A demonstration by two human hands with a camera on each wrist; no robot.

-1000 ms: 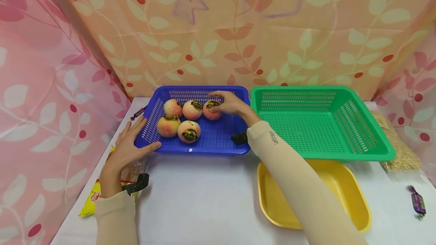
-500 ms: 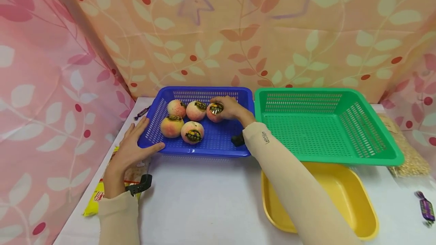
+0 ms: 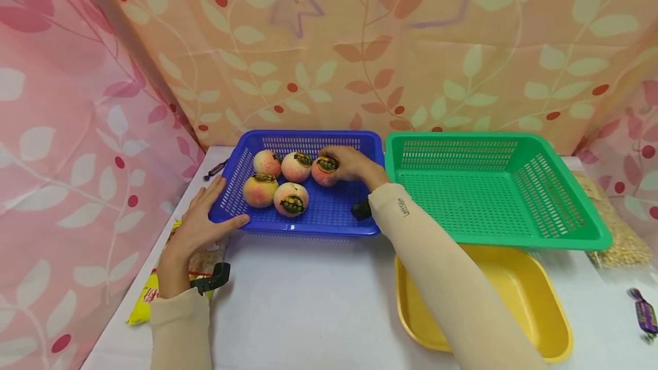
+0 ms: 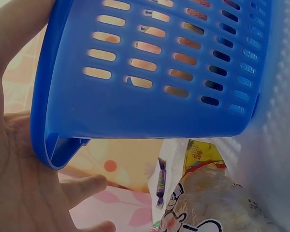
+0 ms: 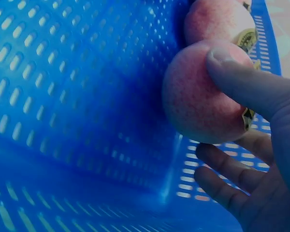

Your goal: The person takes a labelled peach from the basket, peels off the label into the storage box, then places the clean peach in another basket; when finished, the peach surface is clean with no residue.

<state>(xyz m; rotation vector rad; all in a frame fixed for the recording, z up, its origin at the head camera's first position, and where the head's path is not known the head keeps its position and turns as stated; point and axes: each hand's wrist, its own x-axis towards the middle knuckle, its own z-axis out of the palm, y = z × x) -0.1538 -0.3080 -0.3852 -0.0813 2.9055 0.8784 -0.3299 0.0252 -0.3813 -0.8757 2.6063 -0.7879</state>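
Note:
My right hand [image 3: 346, 163] reaches into the blue basket [image 3: 329, 228] and grips a pink peach [image 5: 203, 96] with a black and gold label. In the right wrist view the thumb lies across the peach, with fingers on its other side. Several other peaches sit to its left, among them a yellowish peach [image 3: 260, 190] and a pale peach [image 3: 291, 199] at the front. My left hand [image 3: 201, 224] rests against the basket's front left corner, thumb along the front rim and fingers straight. The left wrist view shows its palm beside the basket rim [image 4: 41, 96].
A green basket [image 3: 506, 241] stands right of the blue one, with a yellow basin [image 3: 552, 307] in front. A bag of grain [image 3: 619, 238] and a purple wrapped candy [image 3: 645, 314] lie at the right. Another candy [image 3: 215, 170] and a yellow snack bag [image 3: 141, 304] lie left.
My right hand's fingers have closed round the rightmost peach, after hovering spread over it. My left hand has stayed at the basket's corner. The whole view has shifted slightly.

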